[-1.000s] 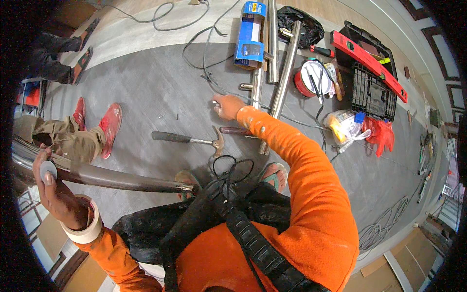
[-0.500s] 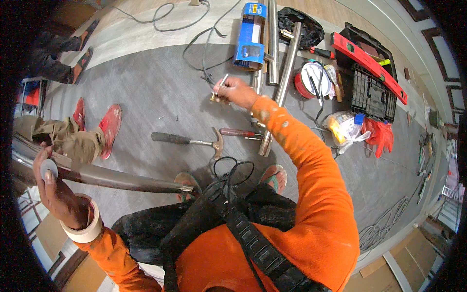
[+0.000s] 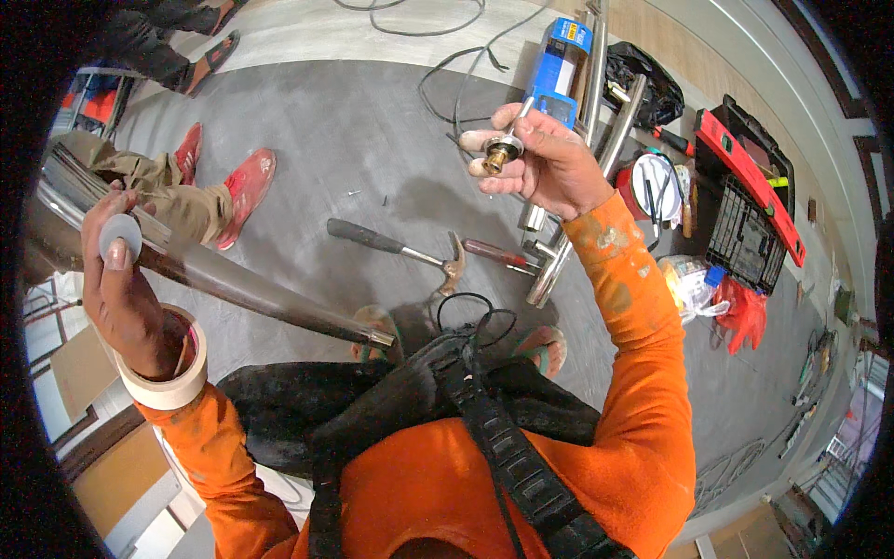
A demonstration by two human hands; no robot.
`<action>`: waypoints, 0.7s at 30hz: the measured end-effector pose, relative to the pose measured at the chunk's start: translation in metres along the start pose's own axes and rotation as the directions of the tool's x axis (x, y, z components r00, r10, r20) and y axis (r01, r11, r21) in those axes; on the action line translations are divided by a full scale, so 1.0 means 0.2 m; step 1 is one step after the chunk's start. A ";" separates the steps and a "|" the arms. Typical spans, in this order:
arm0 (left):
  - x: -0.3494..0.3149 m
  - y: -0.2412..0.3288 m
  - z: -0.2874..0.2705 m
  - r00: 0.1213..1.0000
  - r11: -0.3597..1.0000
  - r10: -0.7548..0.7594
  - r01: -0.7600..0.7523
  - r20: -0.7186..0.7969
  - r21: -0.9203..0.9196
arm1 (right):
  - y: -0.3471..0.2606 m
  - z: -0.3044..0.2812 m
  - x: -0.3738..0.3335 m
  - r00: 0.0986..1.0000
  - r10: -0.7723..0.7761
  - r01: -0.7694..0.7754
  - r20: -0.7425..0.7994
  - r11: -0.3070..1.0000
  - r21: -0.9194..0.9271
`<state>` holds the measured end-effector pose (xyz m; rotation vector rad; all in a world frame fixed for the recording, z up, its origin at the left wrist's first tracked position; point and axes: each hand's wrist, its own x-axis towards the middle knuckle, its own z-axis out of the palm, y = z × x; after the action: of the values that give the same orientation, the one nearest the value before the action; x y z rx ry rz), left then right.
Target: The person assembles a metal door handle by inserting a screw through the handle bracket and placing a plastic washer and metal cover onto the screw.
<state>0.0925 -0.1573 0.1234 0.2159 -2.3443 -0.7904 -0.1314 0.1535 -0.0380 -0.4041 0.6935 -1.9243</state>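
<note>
My left hand (image 3: 126,289) is closed at the far left, thumb pressed on a flat round grey disc (image 3: 119,226). It lies against a long shiny metal tube (image 3: 261,293) that slants down to my foot; how far the fingers wrap the tube is hidden. A roll of masking tape (image 3: 166,396) rings my left wrist. Raised at upper centre, my right hand (image 3: 559,163) pinches a small metal fitting (image 3: 503,151) with a thin rod and a brass-coloured end. On the floor below lie a claw hammer (image 3: 372,238) and a red-handled screwdriver (image 3: 494,252).
Metal tubes (image 3: 619,130) and a blue box (image 3: 557,74) lie beyond my right hand. To the right are a red tub (image 3: 643,182), a red spirit level (image 3: 745,177) on a black toolbox (image 3: 745,233), and red gloves (image 3: 743,312). Another person's red shoes (image 3: 250,191) rest at left.
My right hand has lifted the fitting off the floor area toward me and turned, showing its brass end. My left hand stays at the tube with the disc. The view has shifted.
</note>
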 end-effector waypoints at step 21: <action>-0.01 0.03 -0.04 0.996 0.995 0.089 -0.090 0.028 0.042 | 0.02 0.10 0.03 0.997 -0.068 0.066 0.025 0.996 0.068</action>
<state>0.0991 -0.1559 0.1310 0.1193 -2.3793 -0.7034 -0.1194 0.1412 -0.0252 -0.4154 0.6027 -1.9956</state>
